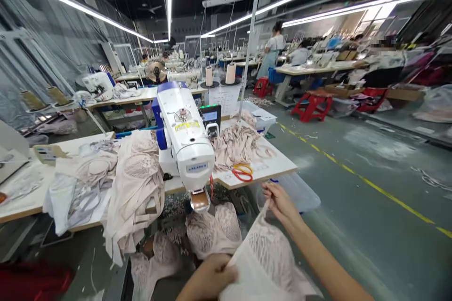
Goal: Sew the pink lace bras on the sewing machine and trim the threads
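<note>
A pale pink lace bra (270,254) is stretched between my two hands at the lower right. My right hand (280,202) pinches its upper tip, raised near the table's corner. Lower down, my left hand (215,273) is closed on the bra's near edge, thumb on top. Other bras of the same kind (213,230) lie just beyond my left hand, below the sewing machine. The white sewing machine (187,136) stands ahead of me, touched by neither hand.
Scissors with red and yellow handles (242,172) lie by a heap of pink straps (235,146) on the machine table (278,164). More bras (137,183) hang over the table edge at left. A clear plastic bin (300,193) stands below on the right. Other people work farther back.
</note>
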A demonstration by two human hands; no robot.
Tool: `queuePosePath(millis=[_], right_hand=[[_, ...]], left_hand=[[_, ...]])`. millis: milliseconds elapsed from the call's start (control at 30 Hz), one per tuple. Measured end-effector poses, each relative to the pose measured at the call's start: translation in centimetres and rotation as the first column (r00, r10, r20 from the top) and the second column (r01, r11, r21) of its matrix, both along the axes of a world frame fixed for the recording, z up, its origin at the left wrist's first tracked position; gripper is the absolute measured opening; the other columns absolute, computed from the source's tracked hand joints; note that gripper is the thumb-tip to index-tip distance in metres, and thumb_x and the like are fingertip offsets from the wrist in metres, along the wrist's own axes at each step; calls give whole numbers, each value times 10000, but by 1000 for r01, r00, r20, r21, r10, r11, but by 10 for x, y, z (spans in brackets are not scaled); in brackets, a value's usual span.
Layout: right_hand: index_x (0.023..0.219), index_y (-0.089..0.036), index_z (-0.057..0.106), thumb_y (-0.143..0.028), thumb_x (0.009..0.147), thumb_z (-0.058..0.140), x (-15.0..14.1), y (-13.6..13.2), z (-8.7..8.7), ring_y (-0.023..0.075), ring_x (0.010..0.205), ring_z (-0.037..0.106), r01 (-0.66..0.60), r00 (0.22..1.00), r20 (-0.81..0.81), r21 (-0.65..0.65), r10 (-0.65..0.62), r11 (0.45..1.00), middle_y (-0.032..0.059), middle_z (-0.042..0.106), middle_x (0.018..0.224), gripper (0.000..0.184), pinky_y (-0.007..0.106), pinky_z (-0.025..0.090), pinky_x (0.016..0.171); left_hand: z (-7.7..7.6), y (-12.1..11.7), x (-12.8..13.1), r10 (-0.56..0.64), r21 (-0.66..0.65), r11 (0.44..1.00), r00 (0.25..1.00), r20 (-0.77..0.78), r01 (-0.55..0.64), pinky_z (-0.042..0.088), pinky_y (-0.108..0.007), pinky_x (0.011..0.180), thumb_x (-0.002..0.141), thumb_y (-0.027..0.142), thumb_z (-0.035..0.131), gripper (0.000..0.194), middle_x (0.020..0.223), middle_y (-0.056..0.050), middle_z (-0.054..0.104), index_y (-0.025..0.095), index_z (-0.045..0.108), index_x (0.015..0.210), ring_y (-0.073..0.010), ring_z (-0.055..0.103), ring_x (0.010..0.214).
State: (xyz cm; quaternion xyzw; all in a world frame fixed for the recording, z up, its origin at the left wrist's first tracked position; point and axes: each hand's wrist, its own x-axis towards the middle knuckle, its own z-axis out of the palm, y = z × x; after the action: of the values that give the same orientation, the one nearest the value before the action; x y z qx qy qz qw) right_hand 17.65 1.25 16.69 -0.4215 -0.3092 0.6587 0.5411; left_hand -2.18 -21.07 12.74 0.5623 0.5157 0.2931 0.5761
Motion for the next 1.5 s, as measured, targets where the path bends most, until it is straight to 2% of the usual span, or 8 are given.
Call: queuePosePath(millis=[133,300,467,567,700,867,1100,1500], right_hand=[[619,-162,451,-314,723,787,33,41,-40,12,398,355,250,968,-18,-33,-251,968,-81,459,535,383,119,322,358],[871,-126,579,-340,977,568,73,74,-39,25,472,410,441,896,-48,-36,-442,897,-65,504,666,239,146,360,416],[719,-180,438,-511,844,667,59,72,-26,11,409,229,419,905,17,124,-424,899,-97,435,588,421,141,229,366],[786,-192,511,-594,710,737,22,32,-32,29,433,289,179,960,177,211,-218,961,-53,578,678,467,163,248,384],[837,-175,621,-451,669,824,-24,-44,-34,113,729,558,-251,901,406,198,154,948,1,665,826,382,218,445,641],[988,-198,537,-360,873,639,-55,-99,-10,99,614,476,-750,533,766,231,360,619,-29,575,773,224,228,352,583],[1007,-213,493,-305,914,571,-63,-106,5,110,624,510,-889,345,841,150,418,432,-22,608,825,152,240,333,616],[949,-203,733,-314,895,617,-69,-91,6,138,782,599,-906,360,756,146,546,396,7,715,855,170,252,397,712]], left_hand=[[-29,-18,-80,96,-39,992,921,-378,-119,347,-264,659,762,339,552,177,679,24,514,188,538,671,-160,494,714],[-39,-14,-140,299,50,943,768,-566,-330,425,-297,678,718,514,552,314,651,-1,598,208,601,668,-213,586,708],[-36,8,-139,807,403,587,465,-365,-702,524,-363,621,646,668,535,464,637,-55,642,211,589,703,-281,668,650],[-30,15,-124,853,449,514,382,-354,-731,553,-414,731,790,588,424,508,886,-152,711,158,617,980,-315,707,854],[-14,15,-97,745,425,667,535,-398,-613,488,-427,953,887,388,475,338,1093,-147,724,174,665,1067,-280,666,1039],[30,14,-67,509,379,843,795,-330,-382,516,-329,869,948,329,503,282,1039,-88,756,190,726,1051,-208,684,936],[59,19,-52,285,426,899,875,-391,-102,436,-239,652,952,291,580,225,818,-23,671,211,709,1117,-136,595,738],[40,20,-46,414,503,843,826,-383,-190,360,-235,567,964,277,528,263,652,20,520,186,555,719,-109,490,605]])
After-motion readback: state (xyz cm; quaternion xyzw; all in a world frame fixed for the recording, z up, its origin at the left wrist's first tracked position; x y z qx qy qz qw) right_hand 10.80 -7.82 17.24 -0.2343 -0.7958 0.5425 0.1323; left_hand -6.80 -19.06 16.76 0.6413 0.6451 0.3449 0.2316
